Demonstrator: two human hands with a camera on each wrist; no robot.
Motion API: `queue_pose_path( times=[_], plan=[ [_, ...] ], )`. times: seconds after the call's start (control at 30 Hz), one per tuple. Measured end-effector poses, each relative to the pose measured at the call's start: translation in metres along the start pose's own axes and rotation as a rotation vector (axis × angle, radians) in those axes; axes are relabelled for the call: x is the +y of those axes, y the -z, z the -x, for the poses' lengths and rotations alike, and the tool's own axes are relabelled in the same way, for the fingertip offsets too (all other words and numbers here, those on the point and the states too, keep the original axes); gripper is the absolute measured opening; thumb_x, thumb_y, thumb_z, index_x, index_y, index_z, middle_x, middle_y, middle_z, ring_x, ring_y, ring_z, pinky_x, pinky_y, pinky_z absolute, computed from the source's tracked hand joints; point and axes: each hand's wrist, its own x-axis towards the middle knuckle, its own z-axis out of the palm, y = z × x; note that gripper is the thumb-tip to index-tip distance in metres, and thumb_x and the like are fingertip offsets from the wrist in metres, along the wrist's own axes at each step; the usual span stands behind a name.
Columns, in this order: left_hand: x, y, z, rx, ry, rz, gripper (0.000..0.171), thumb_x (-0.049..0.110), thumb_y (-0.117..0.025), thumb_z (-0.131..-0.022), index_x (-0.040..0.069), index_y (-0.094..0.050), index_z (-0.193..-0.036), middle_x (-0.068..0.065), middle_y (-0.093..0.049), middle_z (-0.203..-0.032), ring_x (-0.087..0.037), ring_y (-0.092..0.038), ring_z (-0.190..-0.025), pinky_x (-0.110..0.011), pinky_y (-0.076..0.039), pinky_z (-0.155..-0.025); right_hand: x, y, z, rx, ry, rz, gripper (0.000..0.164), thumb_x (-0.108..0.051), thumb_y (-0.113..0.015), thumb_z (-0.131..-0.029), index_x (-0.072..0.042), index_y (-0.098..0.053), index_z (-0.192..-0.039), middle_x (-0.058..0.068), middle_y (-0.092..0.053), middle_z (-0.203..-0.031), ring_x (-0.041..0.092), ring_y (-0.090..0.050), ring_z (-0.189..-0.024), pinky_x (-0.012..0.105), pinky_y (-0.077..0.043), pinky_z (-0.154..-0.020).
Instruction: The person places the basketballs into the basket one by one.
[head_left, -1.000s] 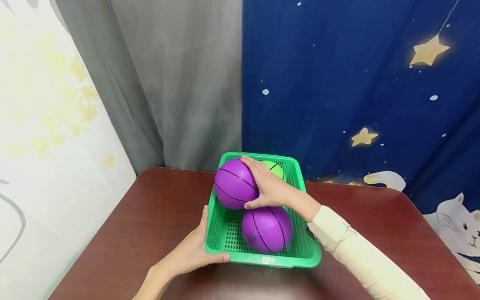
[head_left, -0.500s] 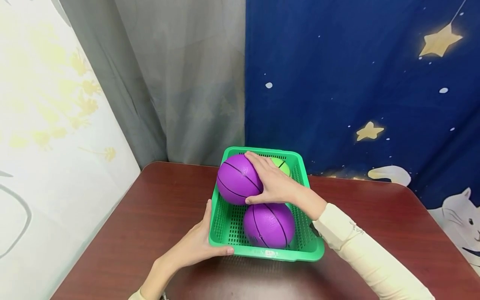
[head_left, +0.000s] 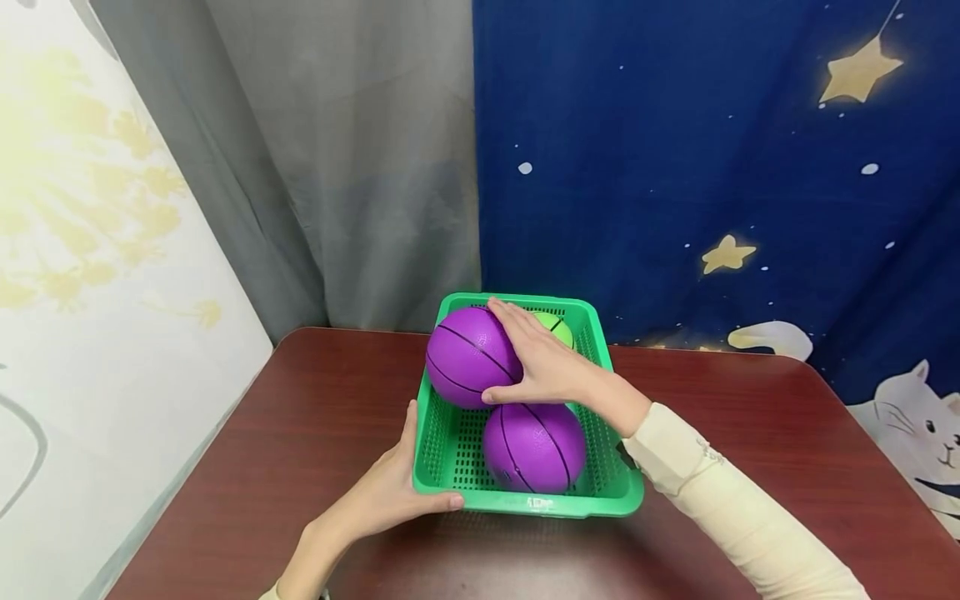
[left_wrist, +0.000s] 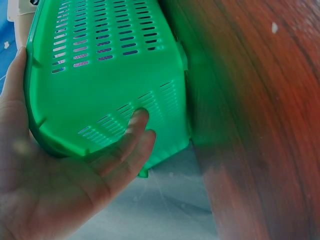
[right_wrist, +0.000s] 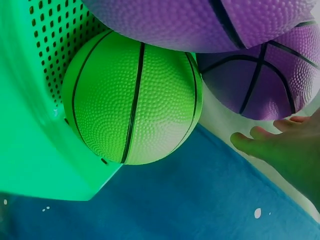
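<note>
A green plastic basket [head_left: 491, 501] with slotted walls stands on the table and holds small toy basketballs. My left hand [head_left: 386, 493] grips its front left corner, thumb over the front rim and fingers along the outer wall [left_wrist: 85, 100]. At the back left inside, a purple basketball [head_left: 465, 357] is held by my right hand [head_left: 542, 362], fingers spread over its right side and thumb low near the front. A second purple basketball [head_left: 536, 450] sits nearer the front, below that hand. Partly hidden behind the fingers is a lime green basketball [right_wrist: 130, 100].
The reddish-brown wooden table [head_left: 322, 417] extends on both sides of the basket. Behind its back edge hang a grey curtain [head_left: 397, 167] and a blue starry curtain [head_left: 622, 167]. A white patterned panel [head_left: 112, 333] borders the left side.
The head view has shifted slightly. Both hands keep their places on the basket and the back purple basketball, and the balls look unmoved within the basket.
</note>
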Motion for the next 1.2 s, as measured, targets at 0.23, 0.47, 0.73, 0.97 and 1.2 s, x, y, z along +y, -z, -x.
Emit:
queue_pose_path(
  times=[0.23, 0.47, 0.73, 0.97, 1.2],
  plan=[
    [0.0, 0.001, 0.001, 0.004, -0.001, -0.011, 0.126, 0.049, -0.078, -0.069, 0.027, 0.02, -0.145, -0.002, -0.012, -0.153, -0.017, -0.032, -0.131, -0.047, -0.031, -0.1, 0.001, 0.004, 0.005, 0.009, -0.059, -0.012, 0.111, -0.067, -0.063, -0.072, -0.015, -0.004, -0.151, 0.002, -0.013, -0.154, 0.017, -0.014, -0.138, 0.049, -0.03, -0.101],
    [0.001, 0.001, 0.002, 0.005, 0.004, -0.01, 0.126, 0.049, -0.078, -0.069, 0.026, 0.019, -0.145, -0.001, -0.011, -0.153, -0.017, -0.029, -0.133, -0.047, -0.03, -0.101, 0.005, 0.01, 0.014, 0.016, -0.118, -0.05, 0.112, -0.069, -0.063, -0.07, -0.023, 0.001, -0.15, 0.0, -0.009, -0.154, 0.02, -0.011, -0.139, 0.052, -0.027, -0.102],
    [0.002, 0.0, 0.002, 0.009, 0.021, -0.038, 0.125, 0.051, -0.077, -0.069, 0.025, 0.019, -0.145, -0.001, -0.004, -0.154, -0.018, -0.02, -0.136, -0.047, -0.028, -0.102, 0.022, 0.019, 0.039, 0.059, -0.191, -0.061, 0.112, -0.062, -0.068, -0.072, -0.019, -0.001, -0.151, 0.006, -0.013, -0.153, 0.025, -0.014, -0.138, 0.053, -0.027, -0.102],
    [0.003, -0.001, 0.001, 0.017, 0.023, -0.067, 0.127, 0.054, -0.076, -0.068, 0.023, 0.02, -0.145, -0.002, -0.002, -0.154, -0.019, -0.018, -0.137, -0.047, -0.026, -0.104, 0.044, 0.03, 0.083, 0.091, -0.249, -0.021, 0.109, -0.054, -0.072, -0.073, -0.013, -0.006, -0.15, 0.012, -0.015, -0.152, 0.032, -0.015, -0.137, 0.057, -0.024, -0.101],
    [0.002, 0.0, 0.002, 0.021, 0.022, -0.07, 0.126, 0.054, -0.076, -0.069, 0.023, 0.02, -0.145, -0.003, -0.002, -0.154, -0.02, -0.017, -0.137, -0.048, -0.026, -0.103, 0.059, 0.029, 0.13, 0.122, -0.266, 0.139, 0.096, -0.052, -0.068, -0.078, -0.006, -0.021, -0.148, 0.015, -0.017, -0.152, 0.033, -0.008, -0.139, 0.06, -0.01, -0.104]
  ],
)
